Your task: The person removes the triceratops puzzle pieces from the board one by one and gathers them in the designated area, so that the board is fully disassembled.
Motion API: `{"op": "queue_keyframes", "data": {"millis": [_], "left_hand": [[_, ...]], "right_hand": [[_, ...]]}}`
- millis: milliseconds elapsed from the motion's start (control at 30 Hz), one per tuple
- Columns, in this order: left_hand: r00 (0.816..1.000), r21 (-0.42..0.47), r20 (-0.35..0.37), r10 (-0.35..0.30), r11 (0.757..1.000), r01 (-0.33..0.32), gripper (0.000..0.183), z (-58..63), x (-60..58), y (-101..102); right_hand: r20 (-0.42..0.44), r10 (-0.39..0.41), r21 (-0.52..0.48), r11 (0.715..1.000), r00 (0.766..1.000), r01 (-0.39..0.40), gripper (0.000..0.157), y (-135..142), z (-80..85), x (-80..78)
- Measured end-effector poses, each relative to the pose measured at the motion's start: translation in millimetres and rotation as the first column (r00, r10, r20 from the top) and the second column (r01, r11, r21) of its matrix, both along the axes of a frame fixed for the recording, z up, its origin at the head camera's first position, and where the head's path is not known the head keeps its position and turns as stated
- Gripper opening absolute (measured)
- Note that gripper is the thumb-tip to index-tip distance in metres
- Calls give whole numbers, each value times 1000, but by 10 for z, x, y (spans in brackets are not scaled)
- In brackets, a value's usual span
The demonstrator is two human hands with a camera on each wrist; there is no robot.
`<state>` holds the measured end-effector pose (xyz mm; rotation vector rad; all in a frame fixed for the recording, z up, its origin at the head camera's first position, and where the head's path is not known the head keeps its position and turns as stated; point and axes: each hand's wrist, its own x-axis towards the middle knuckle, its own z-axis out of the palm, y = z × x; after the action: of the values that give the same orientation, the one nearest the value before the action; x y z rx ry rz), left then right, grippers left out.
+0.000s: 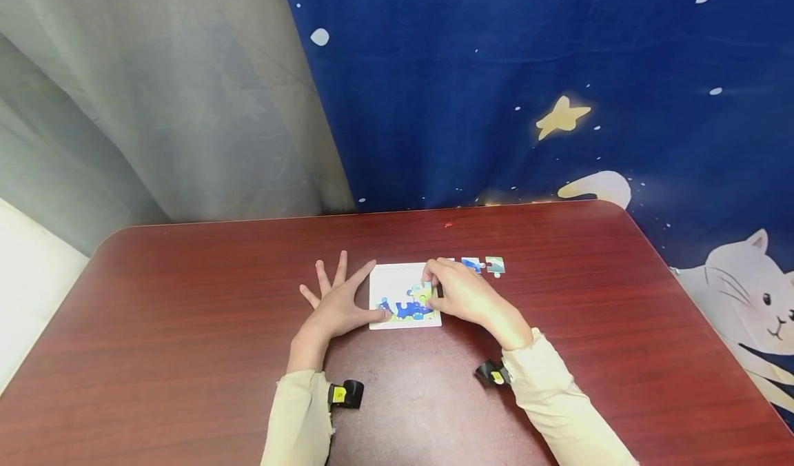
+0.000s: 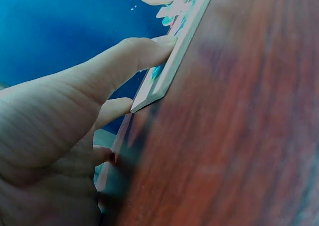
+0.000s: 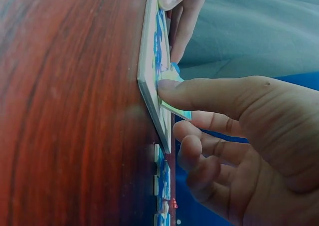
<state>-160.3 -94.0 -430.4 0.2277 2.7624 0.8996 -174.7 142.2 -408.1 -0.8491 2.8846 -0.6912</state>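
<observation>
A white puzzle tray (image 1: 389, 278) lies on the table, its lower part filled with blue, green and yellow jigsaw pieces (image 1: 406, 310). My left hand (image 1: 335, 311) spreads its fingers at the tray's left side. Its thumb presses on the lower left of the puzzle, while the index fingertip touches the upper left corner. Over the tray's right side, my right hand (image 1: 468, 294) pinches a yellow-green jigsaw piece (image 3: 174, 109) between thumb and fingers. In the right wrist view that piece is tilted, with one edge raised from the tray. The fingers hide part of it in the head view.
Several loose jigsaw pieces (image 1: 495, 265) lie in a row right of the tray, partly behind my right hand. A tiny red object (image 1: 448, 225) sits near the far edge of the reddish-brown table (image 1: 186, 335). Curtains (image 1: 434, 94) hang behind it.
</observation>
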Motion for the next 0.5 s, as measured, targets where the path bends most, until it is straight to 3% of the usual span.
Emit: {"op": "queue_keyframes", "data": {"millis": [500], "left_hand": [[1000,10,2,-1,1000,1,92,11,6,1]], "right_hand": [[28,1,-78,997,1000,1,27,-10,-17,-31]]}}
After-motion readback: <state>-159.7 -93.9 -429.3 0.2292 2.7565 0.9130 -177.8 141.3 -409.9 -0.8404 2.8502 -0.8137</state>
